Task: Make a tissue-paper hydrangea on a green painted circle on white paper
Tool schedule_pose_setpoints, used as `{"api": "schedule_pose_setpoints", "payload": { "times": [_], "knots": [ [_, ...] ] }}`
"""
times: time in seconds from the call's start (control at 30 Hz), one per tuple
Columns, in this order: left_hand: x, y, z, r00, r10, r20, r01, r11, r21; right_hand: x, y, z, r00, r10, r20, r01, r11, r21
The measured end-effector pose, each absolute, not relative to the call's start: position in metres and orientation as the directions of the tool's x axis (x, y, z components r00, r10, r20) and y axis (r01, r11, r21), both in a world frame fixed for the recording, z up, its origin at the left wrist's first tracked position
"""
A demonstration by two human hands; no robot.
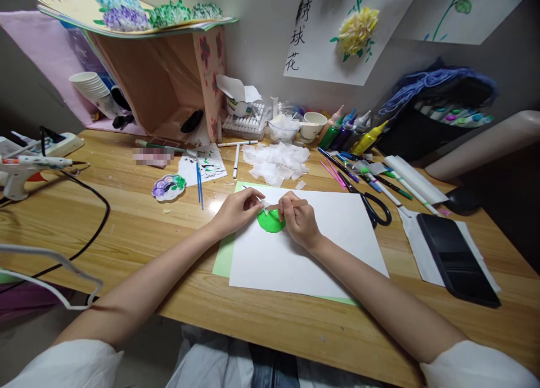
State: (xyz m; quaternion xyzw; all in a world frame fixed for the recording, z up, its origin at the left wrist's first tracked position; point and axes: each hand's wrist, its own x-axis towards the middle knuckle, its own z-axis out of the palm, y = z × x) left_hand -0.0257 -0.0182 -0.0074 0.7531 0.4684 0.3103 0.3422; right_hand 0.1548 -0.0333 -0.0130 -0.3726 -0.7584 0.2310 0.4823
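My left hand [238,211] is closed, its thumb and fingers pinching a small white tissue piece [264,208] over the top edge of a bright green round patch [270,224]. Opposite it, my right hand [300,219] grips a thin brown stick [274,207], whose tip points left toward the tissue. Whether tip and tissue touch is too small to tell. Both hands rest on a white sheet of paper [304,270], which lies on a light green sheet [223,258]. Beyond the paper is a heap of white tissue pieces [276,162].
Black scissors [377,209] lie at the paper's right edge, near several pens and a black phone-like object [453,258]. To the left are a paint palette [169,188], two blue brushes [199,183] and a glue gun [25,171] with its cord. Paint bottles [337,132] stand behind.
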Motion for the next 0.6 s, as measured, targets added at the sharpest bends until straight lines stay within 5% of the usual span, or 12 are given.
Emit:
{"api": "schedule_pose_setpoints", "payload": {
  "times": [0.6],
  "knots": [
    [-0.025, -0.0173, -0.0096, 0.358, 0.922, 0.147, 0.498, -0.322, 0.806, 0.1556, -0.0337, -0.0169, -0.23, 0.79, 0.569, 0.32, 0.613, -0.722]
  ]
}}
